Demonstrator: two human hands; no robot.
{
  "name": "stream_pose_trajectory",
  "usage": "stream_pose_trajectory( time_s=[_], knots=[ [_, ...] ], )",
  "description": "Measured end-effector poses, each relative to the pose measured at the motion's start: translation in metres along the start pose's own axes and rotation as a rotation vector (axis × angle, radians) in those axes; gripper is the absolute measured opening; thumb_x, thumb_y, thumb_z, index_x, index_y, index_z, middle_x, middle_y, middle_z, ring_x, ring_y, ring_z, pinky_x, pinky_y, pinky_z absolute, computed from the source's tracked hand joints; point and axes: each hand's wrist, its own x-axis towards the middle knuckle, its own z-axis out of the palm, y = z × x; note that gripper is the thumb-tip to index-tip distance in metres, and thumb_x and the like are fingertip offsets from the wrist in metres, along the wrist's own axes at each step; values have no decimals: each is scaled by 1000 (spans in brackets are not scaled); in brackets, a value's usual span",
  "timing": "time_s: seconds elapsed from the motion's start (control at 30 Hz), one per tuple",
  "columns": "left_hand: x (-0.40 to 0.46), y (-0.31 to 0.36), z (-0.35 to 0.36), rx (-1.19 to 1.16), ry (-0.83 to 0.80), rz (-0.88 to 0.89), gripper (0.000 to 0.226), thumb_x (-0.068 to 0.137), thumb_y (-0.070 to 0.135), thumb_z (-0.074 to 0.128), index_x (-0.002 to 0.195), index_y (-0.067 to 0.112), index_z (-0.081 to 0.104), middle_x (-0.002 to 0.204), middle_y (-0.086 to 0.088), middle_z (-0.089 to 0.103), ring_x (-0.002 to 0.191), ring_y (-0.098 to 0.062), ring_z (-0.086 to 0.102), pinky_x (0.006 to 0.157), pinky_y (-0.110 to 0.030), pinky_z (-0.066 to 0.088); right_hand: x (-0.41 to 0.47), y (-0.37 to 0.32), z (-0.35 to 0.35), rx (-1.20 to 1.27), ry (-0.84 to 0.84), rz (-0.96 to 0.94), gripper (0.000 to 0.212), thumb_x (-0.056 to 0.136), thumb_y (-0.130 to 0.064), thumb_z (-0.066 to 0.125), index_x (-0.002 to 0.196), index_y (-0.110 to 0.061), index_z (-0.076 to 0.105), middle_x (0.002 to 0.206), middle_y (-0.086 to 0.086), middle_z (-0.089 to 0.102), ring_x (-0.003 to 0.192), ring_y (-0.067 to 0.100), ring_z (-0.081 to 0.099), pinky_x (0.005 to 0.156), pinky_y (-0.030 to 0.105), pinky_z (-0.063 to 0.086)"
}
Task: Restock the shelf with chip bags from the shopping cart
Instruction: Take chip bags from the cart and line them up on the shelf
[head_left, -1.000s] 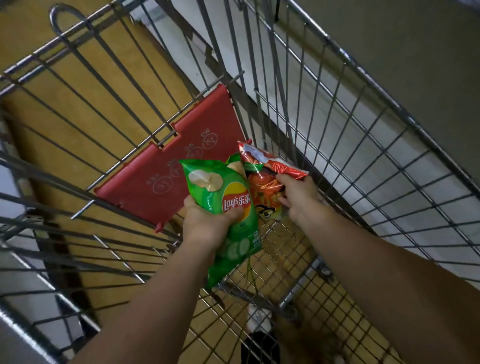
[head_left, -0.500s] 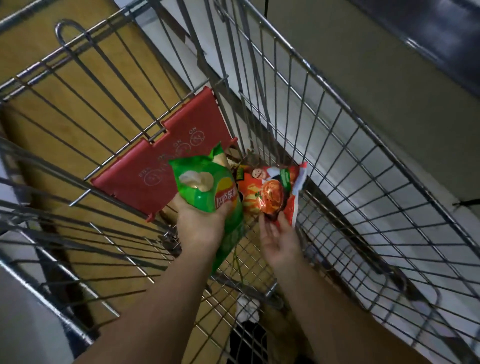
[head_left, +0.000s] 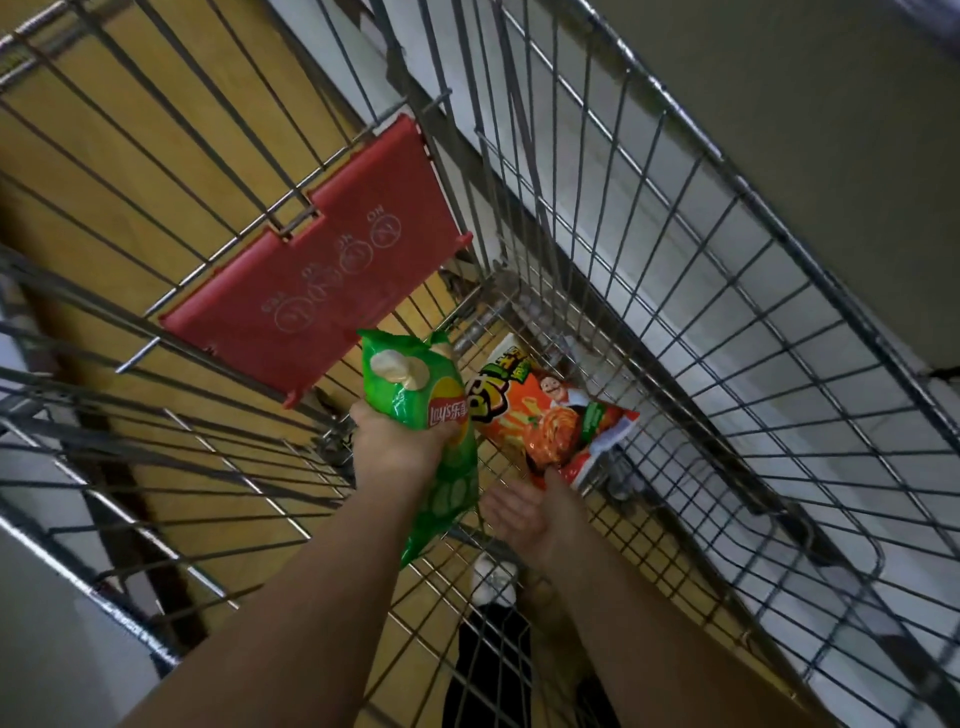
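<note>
Yellow-brown flooring (head_left: 130, 171) shows through the wire on the left, and a pale wall base with a grey-green wall (head_left: 831, 130) rises along the right. Down we look into the shopping cart (head_left: 727, 291), its wire sides closing in all round. On the left end wall hangs the red plastic seat flap (head_left: 332, 270), printed with small white circle marks, tilted against the wire. Just below it, the left hand (head_left: 400, 447) is clamped round the middle of the green Lay's chip bag (head_left: 415, 395), fingers curled over the front, holding it upright and clear of the cart floor, its lower end hanging down past the wrist. Next to it, touching its right edge, the orange chip bag (head_left: 556, 415) lies low in the cart toward the right side wall, face up and slanted. The right hand (head_left: 524, 514) sits beneath its near corner, palm up, fingers spread and relaxed, thumb tip touching the bag's lower edge without gripping it. Below the wire floor, a white-and-black shoe (head_left: 493, 587) shows
</note>
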Motion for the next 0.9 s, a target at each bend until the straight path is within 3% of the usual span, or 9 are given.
stream_pose_trajectory(
  time_s=[0.1,0.2,0.27,0.37,0.43,0.57,0.73,0.83,0.9],
  knots=[
    [3,-1,-1,-2,6,-12,77,73,25,80,131,13,31,126,-15,52,112,-36,56,93,-48,50,-9,-13,7,-346,14,-78,34,99,-30,42,87,-3,58,79,12,66,88,23,61,67,26,51],
    [5,0,1,-2,-1,-34,78,72,26,80,131,14,31,127,-15,51,112,-36,55,92,-50,50,-8,-29,25,-599,75,-339,22,97,-18,44,103,-5,60,92,9,66,75,17,61,63,23,49],
    [6,0,3,-20,-9,-47,76,72,26,80,130,14,32,126,-14,52,113,-36,55,93,-51,50,1,-43,37,-777,124,-562,23,97,-18,44,107,-4,60,88,5,63,71,15,57,63,24,47],
    [8,0,6,-55,-19,-62,74,73,24,79,129,13,33,125,-13,53,115,-34,54,93,-47,49,12,-65,50,-1118,182,-827,29,98,-20,45,120,-8,58,102,0,61,82,15,57,65,23,41],
    [8,-1,8,-83,-33,-79,71,74,23,78,128,13,33,124,-12,53,115,-33,54,90,-44,49,24,-79,52,-1283,206,-889,33,96,-18,49,128,-12,52,119,3,61,100,19,60,72,22,40],
    [7,-2,11,-110,-54,-93,74,75,22,78,132,15,31,126,-11,53,117,-32,54,87,-41,48,56,-94,48,-1653,226,-783,54,87,-20,62,136,-13,41,125,11,57,107,29,59,90,39,50],
    [5,-2,13,-115,-73,-93,80,75,21,77,137,16,28,127,-9,52,118,-32,53,89,-39,47,69,-102,40,-1773,297,-640,88,69,-43,78,139,-11,36,133,15,51,120,35,50,99,44,43],
    [5,-3,13,-105,-83,-113,84,74,21,78,140,16,25,129,-11,51,118,-33,53,93,-46,49,66,-98,31,-1656,188,-486,70,67,-46,79,123,-12,53,116,12,63,100,29,62,91,41,48],
    [4,-4,14,-92,-81,-111,85,74,21,77,141,16,25,130,-12,50,119,-34,53,91,-46,49,62,-94,22,-1482,99,-365,61,71,-41,77,119,-11,54,110,10,64,91,25,62,77,32,49]
  ],
)
